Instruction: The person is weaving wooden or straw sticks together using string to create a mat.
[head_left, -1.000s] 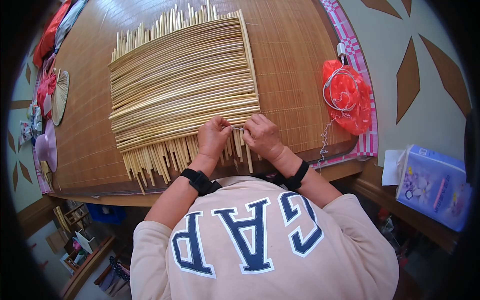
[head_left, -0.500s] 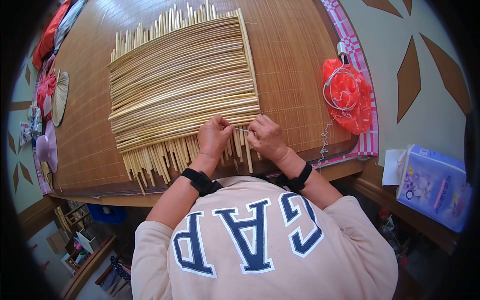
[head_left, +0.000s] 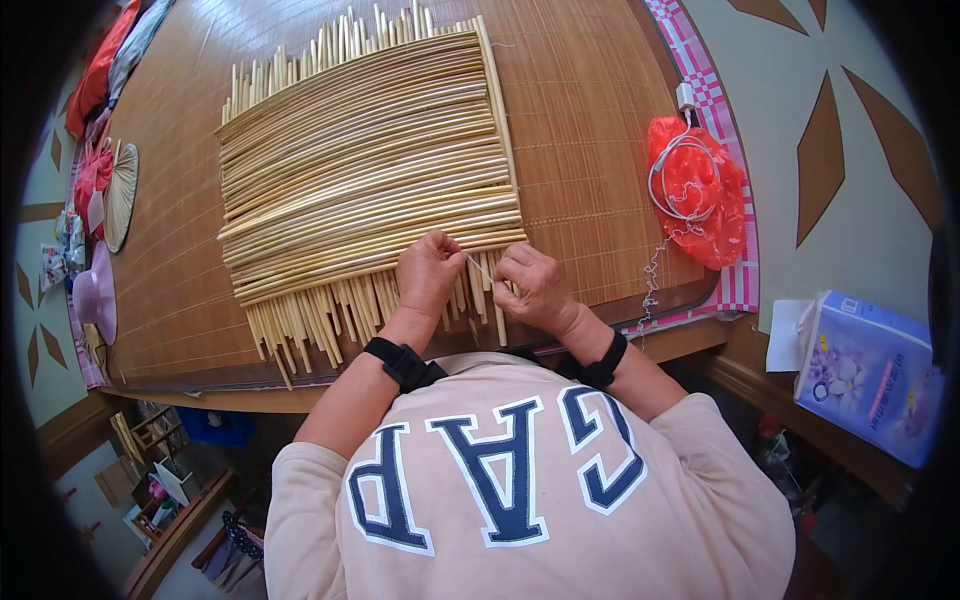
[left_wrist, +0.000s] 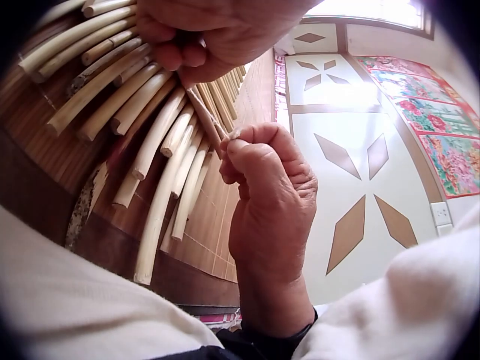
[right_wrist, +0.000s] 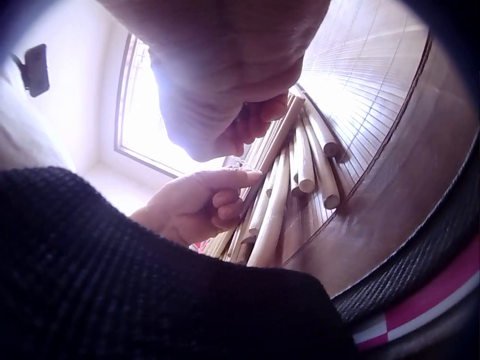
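Observation:
A panel of pale sticks (head_left: 370,160), laid crosswise over others whose ends stick out, lies on the table. At its near right corner the left hand (head_left: 430,273) pinches a thin white string (head_left: 480,266) between thumb and finger. Just right of it, the right hand (head_left: 537,288) holds the string's other part with curled fingers, and the string slants down between them. In the left wrist view the right hand (left_wrist: 271,195) has thumb and forefinger pressed together beside the stick ends (left_wrist: 154,217). The right wrist view shows the left hand (right_wrist: 196,204) near the sticks, fingertips together.
A red plastic bag (head_left: 712,235) with a coiled white cable lies at the right, loose string trailing from it. A blue-purple package (head_left: 865,375) is at the far right. A hand fan (head_left: 121,197) and a pink hat (head_left: 92,290) lie at the left edge.
The right hand has moved a little right and down, away from the left hand, and more string shows between them. The left hand has barely moved.

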